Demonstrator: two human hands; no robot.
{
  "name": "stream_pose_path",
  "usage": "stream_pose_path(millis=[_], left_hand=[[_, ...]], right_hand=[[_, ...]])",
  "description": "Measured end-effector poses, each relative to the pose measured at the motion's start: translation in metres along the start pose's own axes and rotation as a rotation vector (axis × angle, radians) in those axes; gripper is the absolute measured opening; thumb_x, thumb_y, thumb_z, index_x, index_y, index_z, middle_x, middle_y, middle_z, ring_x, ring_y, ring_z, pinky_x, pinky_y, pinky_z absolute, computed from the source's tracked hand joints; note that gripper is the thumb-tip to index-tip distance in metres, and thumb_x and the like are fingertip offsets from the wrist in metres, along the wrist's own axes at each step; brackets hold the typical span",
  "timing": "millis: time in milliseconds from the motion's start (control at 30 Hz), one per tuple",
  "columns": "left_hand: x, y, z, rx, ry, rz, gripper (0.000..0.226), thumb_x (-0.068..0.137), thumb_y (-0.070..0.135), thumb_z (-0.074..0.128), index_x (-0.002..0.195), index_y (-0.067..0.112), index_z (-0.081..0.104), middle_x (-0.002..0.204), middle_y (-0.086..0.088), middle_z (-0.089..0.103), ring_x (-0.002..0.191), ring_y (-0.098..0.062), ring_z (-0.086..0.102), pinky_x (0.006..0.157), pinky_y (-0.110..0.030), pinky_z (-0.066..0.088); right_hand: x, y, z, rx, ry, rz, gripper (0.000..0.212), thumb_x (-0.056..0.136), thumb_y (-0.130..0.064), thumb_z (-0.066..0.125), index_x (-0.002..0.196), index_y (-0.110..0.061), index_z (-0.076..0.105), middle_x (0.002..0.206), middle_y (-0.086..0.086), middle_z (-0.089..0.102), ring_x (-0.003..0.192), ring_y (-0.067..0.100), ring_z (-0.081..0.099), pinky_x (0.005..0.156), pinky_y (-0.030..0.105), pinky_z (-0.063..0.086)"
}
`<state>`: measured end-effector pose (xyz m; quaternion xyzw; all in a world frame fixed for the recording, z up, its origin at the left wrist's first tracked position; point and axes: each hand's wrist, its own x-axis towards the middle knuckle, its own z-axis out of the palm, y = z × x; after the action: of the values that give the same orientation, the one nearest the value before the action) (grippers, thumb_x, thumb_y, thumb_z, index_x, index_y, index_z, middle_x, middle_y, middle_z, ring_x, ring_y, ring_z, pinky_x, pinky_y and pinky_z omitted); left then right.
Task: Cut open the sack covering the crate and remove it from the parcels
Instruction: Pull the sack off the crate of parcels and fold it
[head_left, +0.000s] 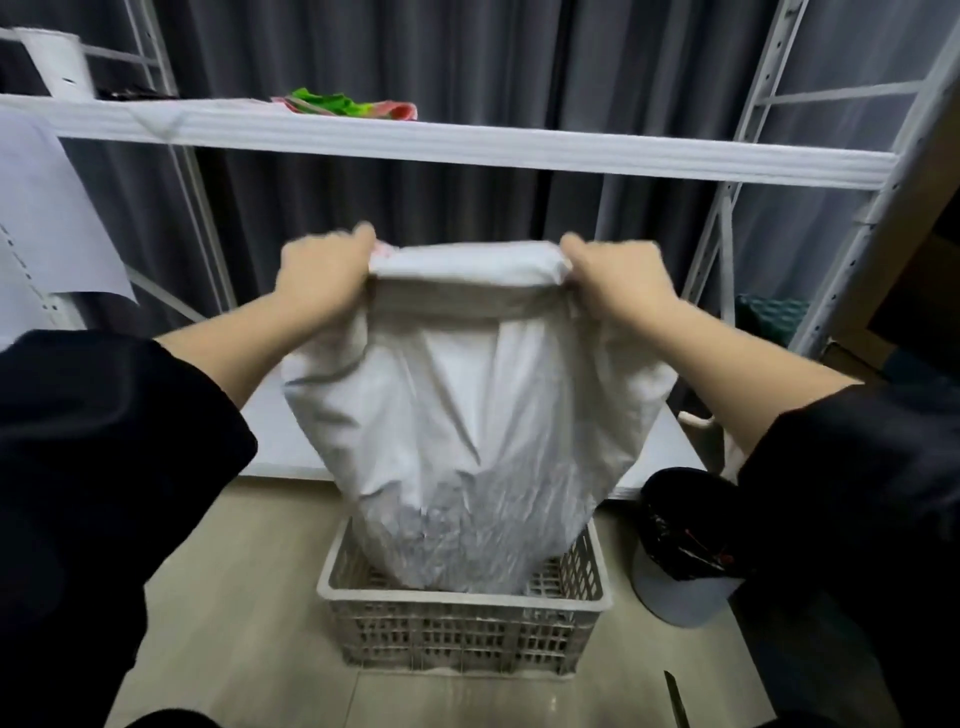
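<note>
Both hands were up on the top edge of the white sack (457, 415). The left hand (322, 278) had its grip pinched on the sack's upper left corner, fingers curled over the bunched fabric. The right hand (618, 278) had its grip clamped on the upper right corner in the same way. Top edge was pulled taut between the two hands.

Sack stood upright with its lower end inside the grey plastic crate (462, 629), bulging out above the crate rim. The crate sat on the tiled floor (234, 597). Crate walls were lattice; I couldn't tell what was inside it under the sack, and no parcels were visible.

Relative to the crate: a white shelf board (467, 143) ran across above and behind it, with a green and pink cloth (353, 106) lying on top. A low white board (291, 431) lay behind the crate, partly hidden by the sack. A black bag (685, 530) sat to the right of the crate, resting on a grey round item. A thin dark blade-like object (675, 701) lay on the floor in front of the crate, to its right; too little of it showed to identify. Dark curtains (415, 52) hung behind the shelving. Black sleeves (104, 441) covered both upper arms.
</note>
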<state>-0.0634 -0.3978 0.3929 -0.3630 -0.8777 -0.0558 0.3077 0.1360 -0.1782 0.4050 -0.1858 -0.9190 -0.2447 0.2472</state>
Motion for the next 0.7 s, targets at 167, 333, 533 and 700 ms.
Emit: stream_pose_path(millis=[167, 333, 533, 700], left_hand=[[-0.009, 0.003, -0.013, -0.231, 0.238, -0.159, 0.017, 0.09, 0.012, 0.044, 0.107, 0.007, 0.044, 0.105, -0.019, 0.057, 0.086, -0.046, 0.061, 0.063, -0.045, 0.041], [-0.048, -0.004, 0.02, -0.082, -0.168, 0.155, 0.029, 0.085, 0.037, 0.053, 0.1, 0.016, 0.041, 0.101, -0.002, 0.055, 0.08, -0.03, 0.062, 0.067, -0.042, 0.052], [-0.037, -0.002, 0.012, -0.495, -0.314, 0.265, 0.062, 0.077, 0.079, 0.034, 0.101, 0.027, 0.058, 0.129, 0.011, 0.046, 0.108, -0.012, 0.054, 0.09, -0.037, 0.046], [-0.033, 0.026, 0.032, -0.591, -0.717, 0.133, 0.098, 0.062, 0.064, 0.071, 0.144, 0.037, 0.026, 0.151, 0.011, 0.03, 0.136, -0.015, 0.036, 0.112, -0.04, 0.032]], right_hand=[[-0.008, -0.012, 0.005, 0.003, 0.354, 0.181, 0.028, 0.06, -0.002, 0.071, 0.081, -0.009, 0.054, 0.058, 0.01, 0.057, 0.05, 0.03, 0.057, 0.044, 0.023, 0.021], [-0.037, -0.008, 0.047, -0.019, 0.243, -0.074, 0.014, 0.067, -0.005, 0.052, 0.078, -0.013, 0.055, 0.056, 0.003, 0.056, 0.047, 0.025, 0.05, 0.044, 0.026, 0.022], [-0.049, -0.011, 0.062, 0.04, 0.325, -0.05, 0.027, 0.077, -0.01, 0.038, 0.086, -0.015, 0.063, 0.075, -0.003, 0.067, 0.054, 0.025, 0.05, 0.048, 0.027, 0.022], [-0.057, -0.014, 0.068, 0.015, 0.444, -0.144, 0.026, 0.076, -0.006, 0.058, 0.098, -0.017, 0.066, 0.099, -0.011, 0.07, 0.07, 0.022, 0.059, 0.046, 0.028, 0.035]])
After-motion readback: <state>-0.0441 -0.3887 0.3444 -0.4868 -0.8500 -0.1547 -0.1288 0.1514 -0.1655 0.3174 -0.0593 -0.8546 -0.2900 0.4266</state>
